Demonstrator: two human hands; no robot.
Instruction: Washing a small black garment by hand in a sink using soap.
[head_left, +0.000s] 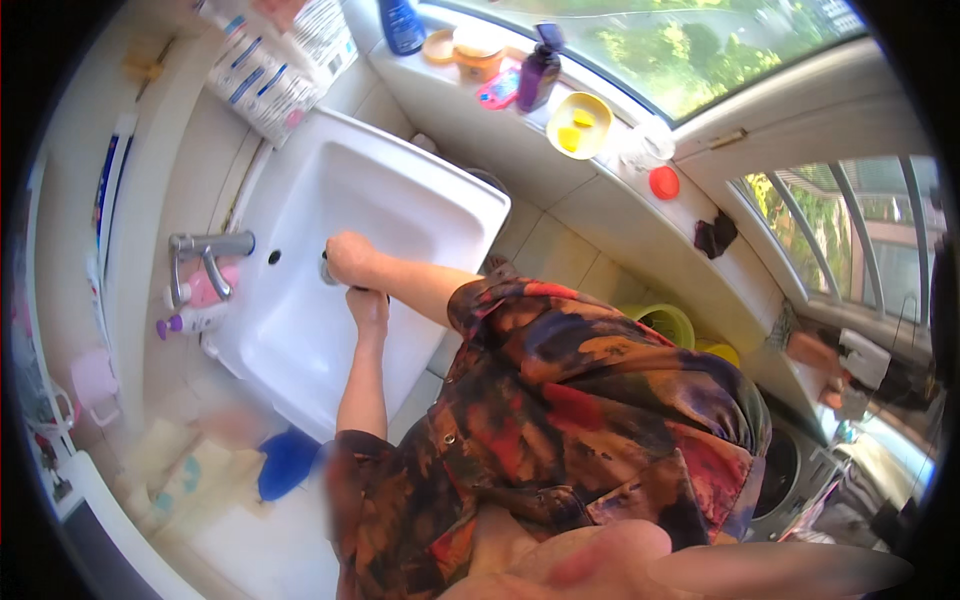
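My right hand (349, 259) is a fist low in the white washbasin (409, 169), over the metal drain (327, 271). My left hand (367, 306) is right below it, the two almost touching. Both close around a small dark item (361, 289), of which only dark bits show at the edges of the hands; what it is, I cannot tell. Beyond my hands, a chrome faucet (214, 244) stands at the basin's back edge. A black overflow hole (274, 257) shows in the basin wall. No water stream is visible under the spout.
Pink bottle (210, 285) and white pump bottle (191, 321) stand beside the faucet. On the windowsill are a blue bottle (403, 28), a purple bottle (538, 71), a yellow soap dish (579, 126) and a red cap (664, 182). A green bucket (667, 322) stands on the floor.
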